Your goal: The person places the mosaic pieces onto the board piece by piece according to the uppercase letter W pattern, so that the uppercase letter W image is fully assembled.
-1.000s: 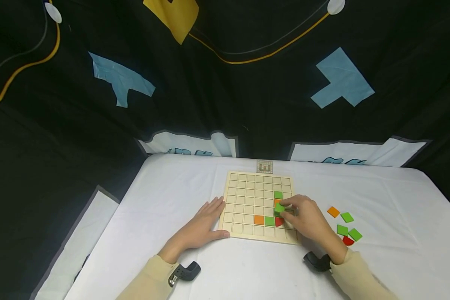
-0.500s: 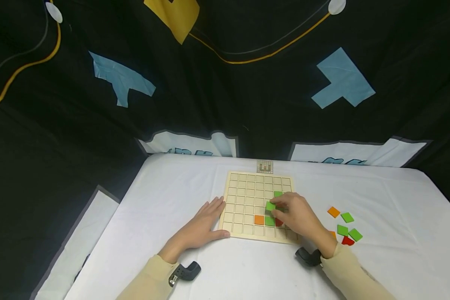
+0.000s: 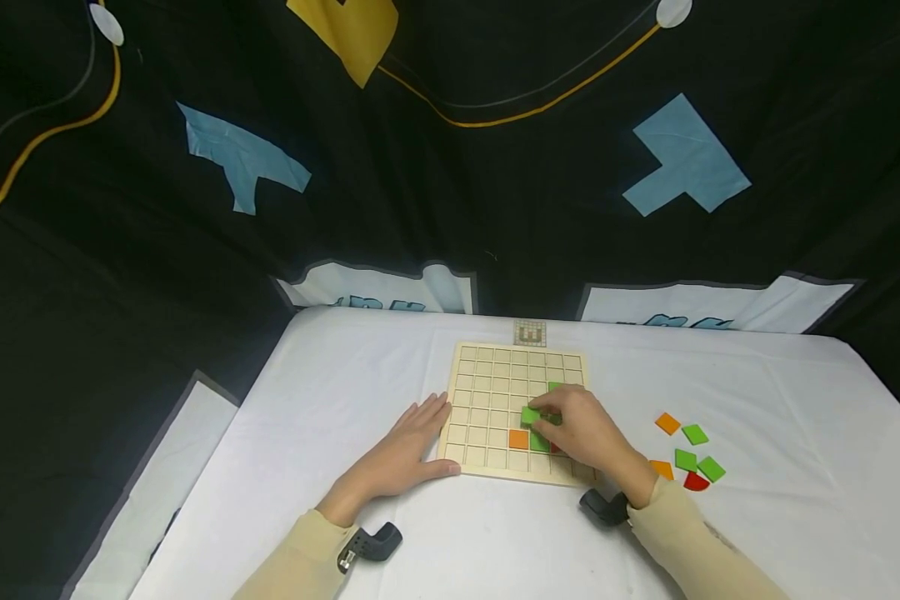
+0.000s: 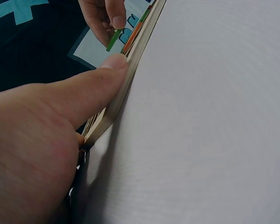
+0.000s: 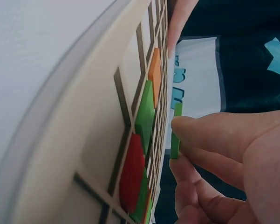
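My right hand [image 3: 583, 427] pinches a green square tile [image 3: 529, 416] between thumb and fingers, over the lower right part of the wooden grid board [image 3: 487, 392]. In the right wrist view the held tile [image 5: 176, 140] stands on edge, apart from the board's face. Set in the board's cells are an orange tile [image 3: 518, 439], a green tile [image 5: 144, 114] and a red rounded piece [image 5: 132, 172]; another green tile [image 3: 554, 387] shows farther up, partly behind my right hand. My left hand [image 3: 401, 457] lies with straight fingers along the board's left edge, its thumb [image 4: 114, 63] touching the near corner.
Loose pieces lie on the white tablecloth [image 3: 780, 417] right of the board: an orange tile [image 3: 667, 423], several green tiles [image 3: 695, 434], another orange tile [image 3: 661, 470] beside the right wrist and a red piece [image 3: 696, 482]. A small pattern card [image 3: 529, 333] lies behind the board.
My right hand has moved left across the board with the green tile, from above the red piece's column towards the orange tile. An orange tile by the right wrist has come into view. My left hand stays still.
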`<state>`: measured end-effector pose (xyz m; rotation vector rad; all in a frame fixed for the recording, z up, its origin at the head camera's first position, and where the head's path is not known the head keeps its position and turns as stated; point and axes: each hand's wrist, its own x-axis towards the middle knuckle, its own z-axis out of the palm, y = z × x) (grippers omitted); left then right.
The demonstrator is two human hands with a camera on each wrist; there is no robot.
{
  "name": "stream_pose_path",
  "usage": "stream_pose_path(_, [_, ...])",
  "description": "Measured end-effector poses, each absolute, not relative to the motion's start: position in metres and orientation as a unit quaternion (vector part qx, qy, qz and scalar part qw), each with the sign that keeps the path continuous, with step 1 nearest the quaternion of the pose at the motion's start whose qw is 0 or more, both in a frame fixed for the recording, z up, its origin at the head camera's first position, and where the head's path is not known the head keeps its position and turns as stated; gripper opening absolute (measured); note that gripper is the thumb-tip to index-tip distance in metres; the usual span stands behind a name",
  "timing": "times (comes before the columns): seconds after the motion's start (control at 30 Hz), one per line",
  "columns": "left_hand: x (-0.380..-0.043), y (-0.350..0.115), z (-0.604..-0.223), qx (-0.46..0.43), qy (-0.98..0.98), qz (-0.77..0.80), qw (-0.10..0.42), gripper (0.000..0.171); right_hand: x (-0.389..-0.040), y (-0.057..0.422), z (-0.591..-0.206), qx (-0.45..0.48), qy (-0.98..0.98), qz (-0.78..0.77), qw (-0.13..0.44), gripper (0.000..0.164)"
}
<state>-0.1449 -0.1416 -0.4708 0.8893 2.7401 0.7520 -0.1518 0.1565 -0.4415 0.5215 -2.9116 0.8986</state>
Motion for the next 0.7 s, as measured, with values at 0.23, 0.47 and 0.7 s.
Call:
stream_pose_path(0.23, [-0.145,-0.142,-0.471,0.298,0.918,0.250,0.080,0.094,-0.154,0.151,-0.442,0.188,-0.938,0.290,0.025,0.024])
stream_pose_path(0.47, [-0.145,-0.142,-0.471,0.294,0.919,0.248,0.084,0.095,-0.157,0.146,-0.445,0.201,-0.936,0.288,0.024,0.023])
stream_pose_path(0.7, [-0.146,-0.141,-0.472,0.294,0.921,0.244,0.080,0.096,-0.159,0.144,-0.447,0.194,-0.940,0.279,0.016,0.022])
